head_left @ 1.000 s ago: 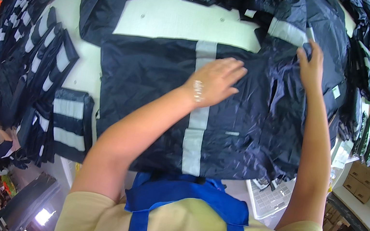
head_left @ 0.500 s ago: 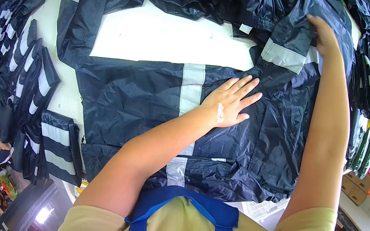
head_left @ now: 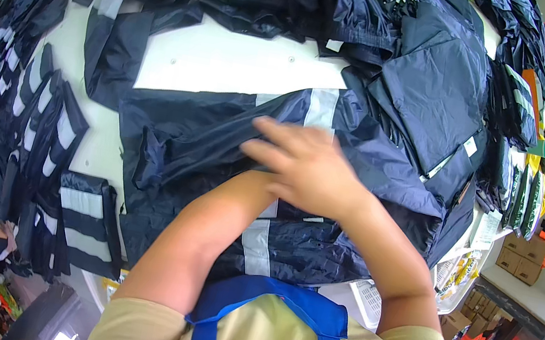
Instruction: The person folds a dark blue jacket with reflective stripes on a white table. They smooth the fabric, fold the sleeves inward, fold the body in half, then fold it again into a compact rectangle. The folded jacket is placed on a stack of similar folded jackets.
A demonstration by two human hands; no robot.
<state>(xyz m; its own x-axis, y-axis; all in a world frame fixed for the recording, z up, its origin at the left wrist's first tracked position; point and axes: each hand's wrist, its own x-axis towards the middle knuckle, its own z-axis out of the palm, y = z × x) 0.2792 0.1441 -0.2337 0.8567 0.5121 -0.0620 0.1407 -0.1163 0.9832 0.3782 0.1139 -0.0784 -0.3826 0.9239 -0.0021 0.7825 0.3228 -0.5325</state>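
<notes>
A dark navy work jacket [head_left: 199, 136] with grey reflective stripes lies spread on the white table [head_left: 233, 62] in front of me. My right hand [head_left: 305, 168] reaches across to the left and rests flat on the jacket's middle, fingers apart and pointing left. It lies over the end of my left forearm [head_left: 203, 238], which comes up from the lower left. My left hand is hidden beneath the right hand. The jacket's right side [head_left: 395, 169] is folded in toward the centre stripe [head_left: 321, 108].
Folded striped garments [head_left: 81, 214] are stacked along the table's left edge. More navy jackets [head_left: 437, 89] are heaped at the back and right. A white basket [head_left: 366, 301] and cardboard boxes [head_left: 521, 258] stand low on the right.
My right hand came from the jacket's far right corner across to the centre, bringing that side of the jacket over. It now covers my left hand, which stayed on the middle.
</notes>
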